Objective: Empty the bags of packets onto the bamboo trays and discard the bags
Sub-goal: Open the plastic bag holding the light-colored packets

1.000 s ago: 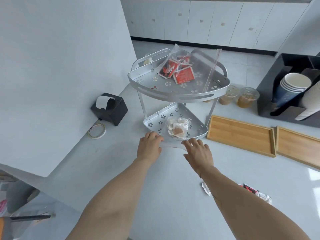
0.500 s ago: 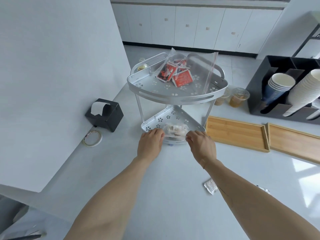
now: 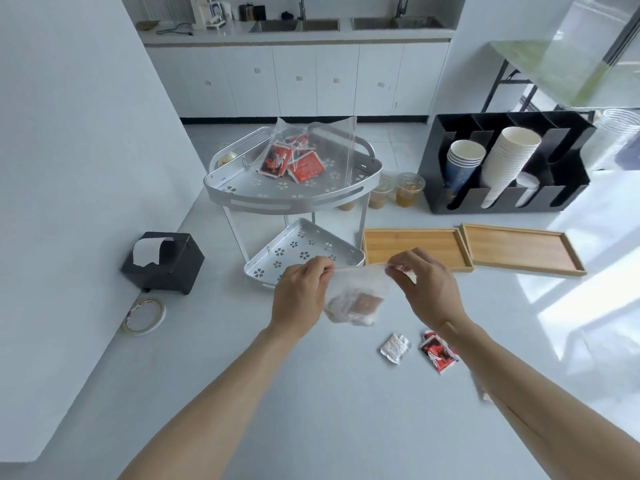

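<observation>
A clear zip bag of brown and white packets (image 3: 356,299) hangs above the white table, held at its top edge. My left hand (image 3: 301,294) pinches the left corner and my right hand (image 3: 424,284) pinches the right corner. A second clear bag with red packets (image 3: 304,154) stands open on the top shelf of the silver corner rack (image 3: 249,192). Two bamboo trays lie to the right: the nearer tray (image 3: 412,245) beside the rack and the farther tray (image 3: 523,249) next to it, both holding nothing.
A silver packet (image 3: 394,348) and a red packet (image 3: 438,351) lie loose on the table near my right forearm. A black cup holder (image 3: 505,164), two lidded drinks (image 3: 410,188), a black dispenser box (image 3: 162,261) and a tape roll (image 3: 143,315) stand around.
Both hands have drawn the bag of brown and white packets off the rack's lower shelf and lifted it toward me, over the table. The lower shelf now holds nothing.
</observation>
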